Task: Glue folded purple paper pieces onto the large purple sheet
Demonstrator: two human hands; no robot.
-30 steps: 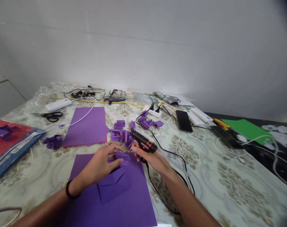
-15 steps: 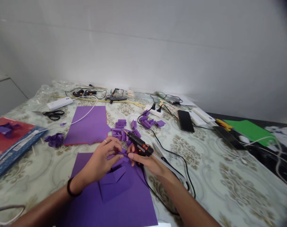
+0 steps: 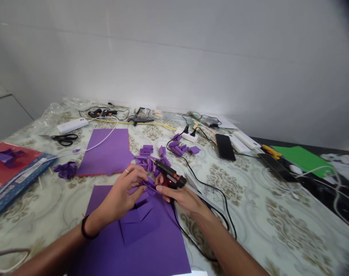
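Note:
Between my two hands is a small folded piece of purple paper, pinched at its ends. My left hand is closed on its left end, thumb against fingertips. The thumb and fingers of my right hand close on the right end. A black and orange glue gun also sits in my right hand, its nozzle pointing up and left and a small red light lit. Below them, a folded purple paper form rests on a large purple sheet. Part of the small piece is hidden by fingers.
Several folded purple pieces lie just beyond my hands. Scissors lie partly under my right forearm, near the glue gun's cord. Left are black scissors and crumpled paper; right, a phone and power strip.
The small purple piece has turned slightly between my fingers, showing a long thin edge. Both hands and the glue gun stay in nearly the same place.

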